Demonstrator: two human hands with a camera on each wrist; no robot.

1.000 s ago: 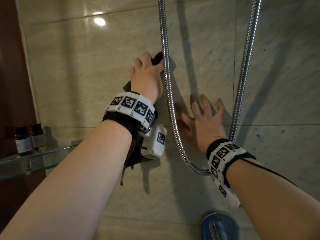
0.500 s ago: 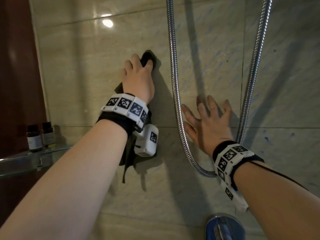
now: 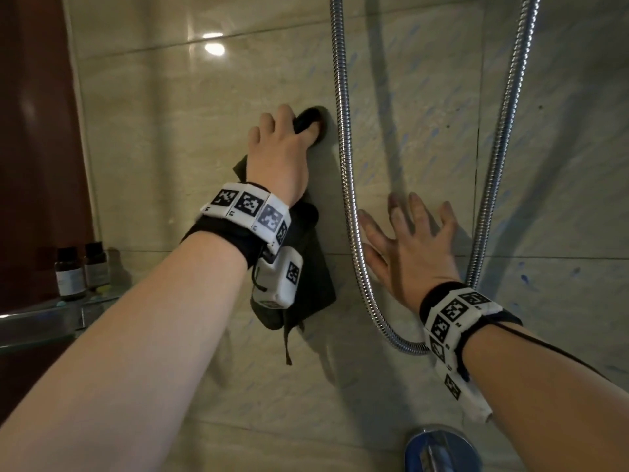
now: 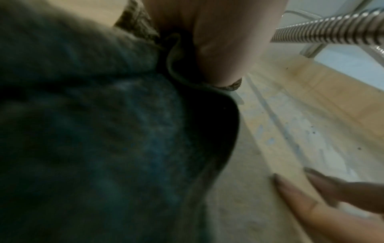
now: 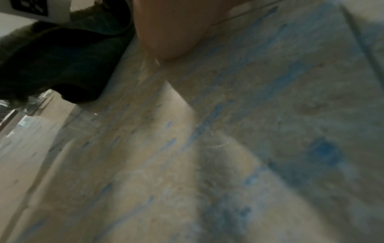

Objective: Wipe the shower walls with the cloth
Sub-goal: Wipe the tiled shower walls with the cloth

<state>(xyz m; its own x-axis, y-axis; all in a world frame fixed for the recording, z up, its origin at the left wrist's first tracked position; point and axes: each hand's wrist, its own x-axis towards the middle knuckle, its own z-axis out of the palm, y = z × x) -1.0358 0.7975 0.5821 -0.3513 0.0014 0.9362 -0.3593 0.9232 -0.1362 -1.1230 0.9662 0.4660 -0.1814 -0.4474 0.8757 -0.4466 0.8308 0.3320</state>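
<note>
A dark green cloth [image 3: 311,287] hangs flat against the beige tiled shower wall [image 3: 163,137], filling the left wrist view as cloth [image 4: 104,131]. My left hand [image 3: 282,148] grips its upper part with curled fingers and presses it to the wall, just left of the metal hose. My right hand [image 3: 408,240] lies flat on the wall with fingers spread, inside the loop of the hose, holding nothing. Its fingertips [image 4: 295,195] show in the left wrist view. The cloth [image 5: 58,62] shows at the upper left of the right wrist view. Blue streaks mark the wall [image 5: 228,131].
A chrome shower hose [image 3: 347,185] hangs in a U loop around my right hand, rising again at the right [image 3: 500,158]. A chrome tap [image 3: 439,447] sits at the bottom edge. Two small bottles [image 3: 81,270] stand on a glass shelf [image 3: 37,321] at left, beside a dark brown panel.
My left hand with the cloth slid left away from the hose, then back right toward it. My right hand stays flat on the wall.
</note>
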